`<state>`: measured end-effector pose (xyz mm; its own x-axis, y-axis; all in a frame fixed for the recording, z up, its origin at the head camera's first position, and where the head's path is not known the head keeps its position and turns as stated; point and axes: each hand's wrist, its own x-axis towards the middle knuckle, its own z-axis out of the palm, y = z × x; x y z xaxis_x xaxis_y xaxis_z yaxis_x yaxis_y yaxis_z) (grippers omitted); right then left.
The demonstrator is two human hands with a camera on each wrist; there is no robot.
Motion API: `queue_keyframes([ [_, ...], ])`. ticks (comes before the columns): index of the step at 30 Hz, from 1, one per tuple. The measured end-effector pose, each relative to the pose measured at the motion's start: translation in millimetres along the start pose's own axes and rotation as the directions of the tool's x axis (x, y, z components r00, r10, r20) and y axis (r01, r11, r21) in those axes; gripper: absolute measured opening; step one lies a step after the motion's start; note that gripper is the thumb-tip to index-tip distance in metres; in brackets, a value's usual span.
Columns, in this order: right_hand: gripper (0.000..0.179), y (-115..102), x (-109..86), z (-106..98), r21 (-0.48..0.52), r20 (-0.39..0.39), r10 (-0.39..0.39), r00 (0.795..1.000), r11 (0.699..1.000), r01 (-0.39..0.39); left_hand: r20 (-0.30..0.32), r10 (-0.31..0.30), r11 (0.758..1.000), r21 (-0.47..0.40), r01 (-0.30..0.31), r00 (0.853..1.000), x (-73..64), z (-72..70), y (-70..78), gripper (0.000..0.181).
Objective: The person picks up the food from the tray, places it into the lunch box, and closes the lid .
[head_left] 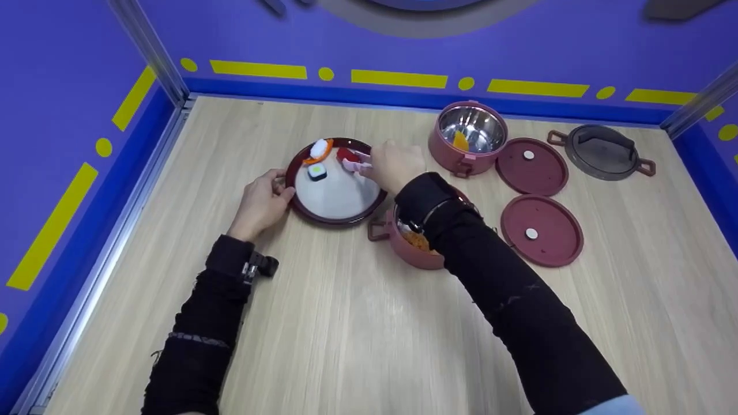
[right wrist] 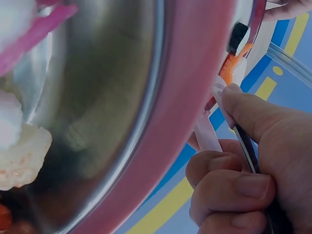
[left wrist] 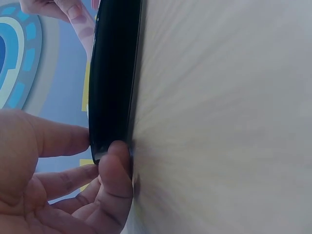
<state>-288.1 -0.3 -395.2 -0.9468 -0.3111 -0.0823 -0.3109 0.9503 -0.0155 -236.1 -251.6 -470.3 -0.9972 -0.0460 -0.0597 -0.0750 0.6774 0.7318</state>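
Observation:
My left hand (head_left: 262, 202) grips the left rim of a round plate (head_left: 337, 202) with a white inside and dark red rim; in the left wrist view its thumb and fingers (left wrist: 114, 195) pinch the dark edge. My right hand (head_left: 398, 164) holds tongs (head_left: 356, 166) with pale pink tips over the plate's upper right. Between or beside the tips is a red toy food piece (head_left: 346, 154); I cannot tell whether it touches the plate. A toy shrimp sushi (head_left: 319, 151) and a toy sushi roll (head_left: 316, 172) lie at the plate's upper left.
Under my right forearm stands a pink pot (head_left: 418, 260) with toy food (head_left: 416, 239) inside. Behind it, another pot (head_left: 441, 151) holds a yellow piece (head_left: 460, 141). Two dark red lids (head_left: 545, 173) and a grey handled lid (head_left: 605, 155) lie at the right.

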Motion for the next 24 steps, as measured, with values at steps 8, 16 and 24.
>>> queue_keyframes([
  [8, 0.046, 7, -1.2, -2, 0.011, 0.003, -0.001, 1.0, 1.0, 0.001, -0.002, 0.005, 1.0, -0.003, -0.005, 1.0, 0.9, 1.2, -0.3, 0.045],
  [16, 0.047, 17, -6.0, -10, 0.034, -0.014, -0.021, 1.0, 0.999, 0.022, 0.009, -0.015, 1.0, 0.02, 0.015, 1.0, 3.1, -3.0, 6.4, 0.045],
  [24, 0.052, 27, -14.2, -18, 0.029, -0.077, -0.006, 0.997, 1.0, 0.008, -0.053, 0.008, 0.994, 0.108, -0.002, 0.999, 10.8, -12.8, 34.5, 0.05],
])
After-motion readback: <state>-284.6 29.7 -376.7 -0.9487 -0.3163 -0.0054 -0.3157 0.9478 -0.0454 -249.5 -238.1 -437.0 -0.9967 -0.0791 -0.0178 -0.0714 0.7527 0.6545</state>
